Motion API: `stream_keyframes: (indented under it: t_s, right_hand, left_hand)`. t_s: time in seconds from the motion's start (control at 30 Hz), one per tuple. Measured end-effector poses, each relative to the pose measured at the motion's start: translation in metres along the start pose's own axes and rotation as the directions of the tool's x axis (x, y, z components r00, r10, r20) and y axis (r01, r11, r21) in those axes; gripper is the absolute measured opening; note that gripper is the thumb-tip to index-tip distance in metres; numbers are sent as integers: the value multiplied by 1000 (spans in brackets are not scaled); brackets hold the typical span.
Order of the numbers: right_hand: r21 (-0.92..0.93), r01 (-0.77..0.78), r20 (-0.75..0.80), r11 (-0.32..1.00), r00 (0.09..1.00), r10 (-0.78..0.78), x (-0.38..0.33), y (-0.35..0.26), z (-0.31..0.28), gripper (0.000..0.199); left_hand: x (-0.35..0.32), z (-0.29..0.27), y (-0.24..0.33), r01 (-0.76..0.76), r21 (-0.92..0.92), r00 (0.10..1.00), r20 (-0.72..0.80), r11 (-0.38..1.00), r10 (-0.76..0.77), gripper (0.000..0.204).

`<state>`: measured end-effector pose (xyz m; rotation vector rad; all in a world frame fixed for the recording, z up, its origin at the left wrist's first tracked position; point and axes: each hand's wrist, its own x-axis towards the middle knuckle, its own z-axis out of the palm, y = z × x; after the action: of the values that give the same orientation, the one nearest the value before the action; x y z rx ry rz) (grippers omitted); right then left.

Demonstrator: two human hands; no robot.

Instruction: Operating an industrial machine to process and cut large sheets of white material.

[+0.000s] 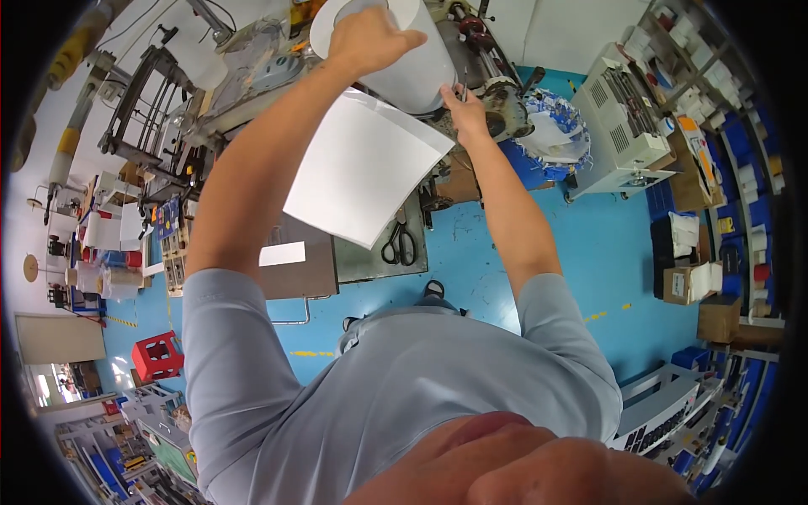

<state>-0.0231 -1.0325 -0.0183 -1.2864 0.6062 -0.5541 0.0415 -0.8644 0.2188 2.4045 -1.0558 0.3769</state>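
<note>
A large roll of white paper (412,71) lies at the machine's top, its round end facing left. My left hand (370,40) is closed over that end near the core, thumb stretched to the right; its fingertips are partly hidden. At the roll's lower right edge my right hand (465,114) is closed on a slim metal tool (465,82), whose kind is too small to tell, with fingers touching the roll. Below the roll, a loose white sheet (366,164) spreads between my forearms. Black-handled scissors (400,244) rest on the metal table under its lower corner.
Machine rollers (475,34) stand right of the roll. A blue bin (551,139) full of paper scraps sits beside the machine. A grey cabinet on wheels (623,126) is at the right. A small white paper strip (282,253) lies on the brown board (303,273). A red stool (157,356) stands left.
</note>
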Motion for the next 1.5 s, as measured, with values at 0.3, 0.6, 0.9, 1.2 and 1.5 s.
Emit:
stream_keyframes:
  t_s: [0.3, 0.6, 0.9, 1.2, 1.5]
  right_hand:
    - [164, -82, 117, 983, 991, 63, -8, 11, -6, 46]
    - [-31, 25, 196, 999, 980, -18, -82, -29, -13, 36]
    - [200, -58, 289, 978, 957, -2, -170, -84, 10, 19]
    - [656, -41, 398, 754, 867, -299, -241, -80, 58, 30]
    - [599, 54, 380, 799, 859, -343, -237, -76, 89, 39]
  left_hand:
    - [72, 25, 5, -112, 122, 979, 184, 986, 88, 73]
    - [99, 48, 16, -203, 181, 954, 257, 962, 153, 77]
    - [25, -19, -44, -341, -92, 933, -156, 936, 324, 52]
    - [-265, -34, -117, 541, -748, 733, 194, 385, -652, 48]
    - [-312, -3, -173, 473, -567, 664, 732, -674, -150, 51]
